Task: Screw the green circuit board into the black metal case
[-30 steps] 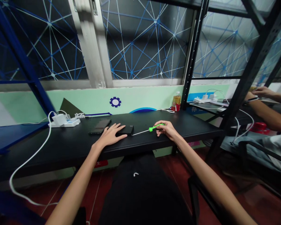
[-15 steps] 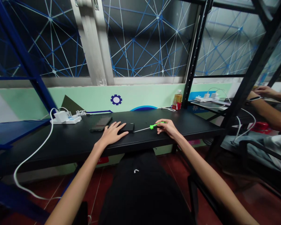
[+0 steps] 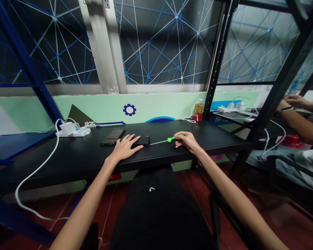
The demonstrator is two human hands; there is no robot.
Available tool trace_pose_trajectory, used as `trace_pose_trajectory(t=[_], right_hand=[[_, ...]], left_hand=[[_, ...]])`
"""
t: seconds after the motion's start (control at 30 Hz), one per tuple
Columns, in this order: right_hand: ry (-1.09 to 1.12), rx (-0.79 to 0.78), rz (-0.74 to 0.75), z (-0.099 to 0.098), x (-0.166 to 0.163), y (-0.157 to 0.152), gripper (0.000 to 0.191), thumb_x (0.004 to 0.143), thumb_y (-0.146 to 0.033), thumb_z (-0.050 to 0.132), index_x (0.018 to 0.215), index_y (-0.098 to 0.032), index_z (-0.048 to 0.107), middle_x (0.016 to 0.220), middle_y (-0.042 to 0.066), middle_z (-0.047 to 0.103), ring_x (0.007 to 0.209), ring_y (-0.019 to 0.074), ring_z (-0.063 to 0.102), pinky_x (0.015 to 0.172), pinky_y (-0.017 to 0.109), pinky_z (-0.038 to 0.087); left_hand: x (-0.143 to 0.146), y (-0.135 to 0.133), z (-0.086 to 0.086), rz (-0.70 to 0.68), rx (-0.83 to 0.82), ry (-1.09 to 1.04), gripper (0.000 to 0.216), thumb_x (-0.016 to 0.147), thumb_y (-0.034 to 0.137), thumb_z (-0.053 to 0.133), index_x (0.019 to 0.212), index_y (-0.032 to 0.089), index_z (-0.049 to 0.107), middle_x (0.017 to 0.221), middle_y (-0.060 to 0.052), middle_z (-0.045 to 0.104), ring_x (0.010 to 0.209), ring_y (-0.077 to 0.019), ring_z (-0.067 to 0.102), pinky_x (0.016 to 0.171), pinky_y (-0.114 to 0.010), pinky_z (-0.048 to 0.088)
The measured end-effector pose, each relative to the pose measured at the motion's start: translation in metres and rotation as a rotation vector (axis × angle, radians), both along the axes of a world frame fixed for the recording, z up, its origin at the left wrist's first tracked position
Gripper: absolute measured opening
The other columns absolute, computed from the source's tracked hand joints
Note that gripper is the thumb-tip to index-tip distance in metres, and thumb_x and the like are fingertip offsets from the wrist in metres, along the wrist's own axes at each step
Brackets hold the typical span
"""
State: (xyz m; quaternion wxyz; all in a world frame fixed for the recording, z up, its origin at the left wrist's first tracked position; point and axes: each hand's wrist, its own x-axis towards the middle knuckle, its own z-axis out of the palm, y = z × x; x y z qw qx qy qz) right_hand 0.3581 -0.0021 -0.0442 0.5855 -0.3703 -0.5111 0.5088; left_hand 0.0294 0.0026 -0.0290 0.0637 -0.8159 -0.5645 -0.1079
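Observation:
My left hand (image 3: 124, 147) lies spread on the desk, its fingers resting over the left part of a small flat black box (image 3: 145, 141). What kind of box it is I cannot make out. Closed round the green handle of a screwdriver (image 3: 171, 139), my right hand (image 3: 186, 141) is just to the right. The thin metal shaft points left, and its tip is at or very near the box's right side; whether they touch I cannot tell. A dark phone-like slab (image 3: 112, 136) lies flat beyond my left hand.
The black desk (image 3: 75, 156) runs below a window. A white power strip (image 3: 79, 132) with a cable stands at its left, a drink bottle (image 3: 198, 110) at the back right beside a black post (image 3: 216, 69). Another person's arm (image 3: 299, 119) shows at the far right.
The screwdriver's tip has shifted very slightly up and right with my right hand. My left hand stays put on the box.

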Motion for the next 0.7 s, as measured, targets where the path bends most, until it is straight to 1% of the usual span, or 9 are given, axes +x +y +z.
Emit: trace_pose_trajectory(t=[0.13, 0.27, 0.5, 0.7], right_hand=[[0.005, 0.002, -0.007, -0.0005, 0.0001, 0.0005, 0.019, 0.060, -0.021, 0.078, 0.074, -0.012, 0.069, 0.058, 0.004, 0.066, 0.047, 0.0149, 0.063, 0.046, 0.028, 0.061], [-0.001, -0.003, 0.002, -0.0004, 0.0003, 0.0004, 0.019, 0.062, -0.022, 0.078, 0.075, -0.012, 0.068, 0.056, 0.004, 0.065, 0.047, 0.0149, 0.063, 0.047, 0.028, 0.061], [0.006, -0.006, -0.009, -0.0010, 0.0003, 0.0009, 0.019, 0.061, -0.020, 0.077, 0.075, -0.011, 0.068, 0.059, 0.004, 0.065, 0.048, 0.0149, 0.063, 0.047, 0.029, 0.062], [-0.016, -0.002, 0.010, -0.0017, 0.0010, 0.0012, 0.020, 0.064, -0.021, 0.077, 0.078, -0.011, 0.068, 0.056, 0.004, 0.064, 0.047, 0.0145, 0.063, 0.047, 0.028, 0.061]], left_hand=[[0.0006, -0.0009, 0.0004, 0.000, 0.008, 0.004, 0.068, 0.094, 0.070, 0.033, 0.152, 0.034, 0.040, 0.161, -0.009, 0.034, 0.147, -0.0376, 0.028, 0.109, -0.066, 0.027], [0.0005, -0.0009, 0.0004, -0.001, 0.005, 0.016, 0.068, 0.095, 0.070, 0.033, 0.152, 0.033, 0.039, 0.161, -0.009, 0.034, 0.147, -0.0370, 0.028, 0.109, -0.066, 0.027], [0.0002, -0.0002, -0.0004, 0.013, 0.004, 0.043, 0.070, 0.094, 0.072, 0.030, 0.153, 0.034, 0.037, 0.161, -0.006, 0.033, 0.147, -0.0370, 0.028, 0.110, -0.065, 0.028], [0.0008, -0.0005, -0.0002, 0.014, 0.007, 0.047, 0.071, 0.094, 0.073, 0.029, 0.153, 0.035, 0.037, 0.161, -0.006, 0.033, 0.147, -0.0369, 0.028, 0.110, -0.064, 0.029]])
